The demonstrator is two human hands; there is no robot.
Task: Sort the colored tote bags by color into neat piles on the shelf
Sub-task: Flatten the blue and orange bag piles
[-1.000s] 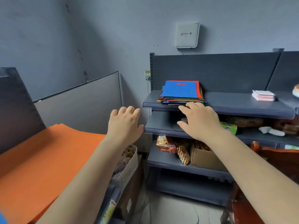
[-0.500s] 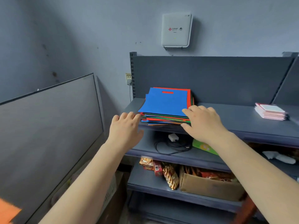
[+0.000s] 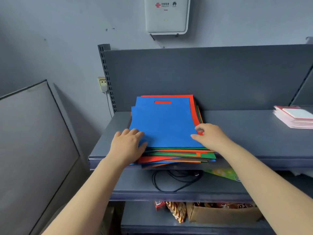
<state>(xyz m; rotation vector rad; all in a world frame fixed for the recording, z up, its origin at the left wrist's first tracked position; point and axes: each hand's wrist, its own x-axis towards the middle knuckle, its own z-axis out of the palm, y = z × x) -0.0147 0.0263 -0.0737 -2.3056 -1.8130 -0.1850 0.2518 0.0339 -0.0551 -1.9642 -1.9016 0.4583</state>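
Observation:
A mixed stack of flat tote bags (image 3: 177, 154) in blue, red, green and orange lies on the top grey shelf (image 3: 250, 138), its near edges fanned out unevenly. A blue tote bag (image 3: 163, 122) with a cut-out handle is on top, with a red one showing behind it. My left hand (image 3: 127, 146) rests with straight fingers on the stack's near left corner. My right hand (image 3: 210, 137) is at the near right corner, thumb on the blue bag and fingers curled over its right edge.
A small pile of pink and white cards (image 3: 294, 117) sits at the shelf's right end. Below are a black cable (image 3: 171, 181), a green packet (image 3: 221, 173), snack packs and a cardboard box (image 3: 221, 213). A grey panel (image 3: 33, 150) stands at left, a white wall box (image 3: 166, 14) above.
The view has moved closer to the shelf. Both hands reached forward onto the stack; the left hand, earlier in mid-air, now lies on its left corner and the right hand's fingers have curled at the right edge.

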